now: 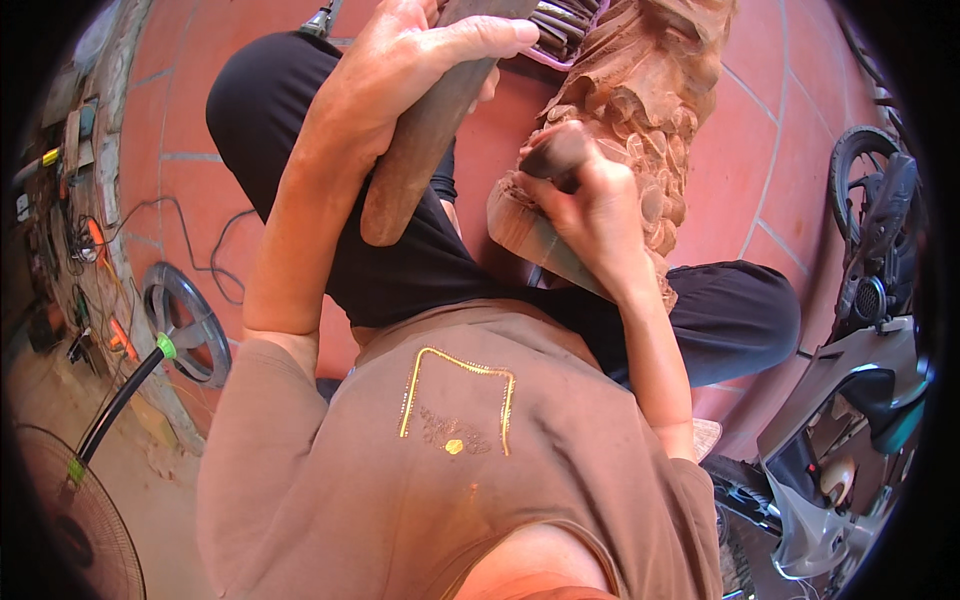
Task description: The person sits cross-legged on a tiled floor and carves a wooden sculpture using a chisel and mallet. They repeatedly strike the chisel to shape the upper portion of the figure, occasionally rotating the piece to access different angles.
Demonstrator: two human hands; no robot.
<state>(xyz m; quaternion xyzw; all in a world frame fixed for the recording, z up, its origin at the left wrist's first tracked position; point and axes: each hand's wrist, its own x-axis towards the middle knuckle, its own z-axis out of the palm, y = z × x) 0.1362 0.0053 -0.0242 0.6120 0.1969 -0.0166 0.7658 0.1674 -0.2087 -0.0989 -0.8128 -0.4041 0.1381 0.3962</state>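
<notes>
My left hand [405,65] is wrapped round a long, flat wooden mallet [425,150], its thumb lying across the wood. The mallet's rounded end points down toward my lap. In my closed right hand [600,215] is a chisel [560,152] with a dark handle, slightly blurred; its blade is hidden. That hand rests at the near left side of a brown wood carving [655,140], covered with rounded, scale-like bumps and flowing folds. At its near end, a plain block face [535,235] shows. The carving lies between my legs, the mallet raised to its left.
A pink-rimmed container [568,30] of several dark tools stands beyond the carving. Red tiles [740,190] cover the floor. A fan [80,510] and a grey wheel-shaped base [188,322] are at left, near a loose cable [190,235]. A motorbike [850,400] stands at right.
</notes>
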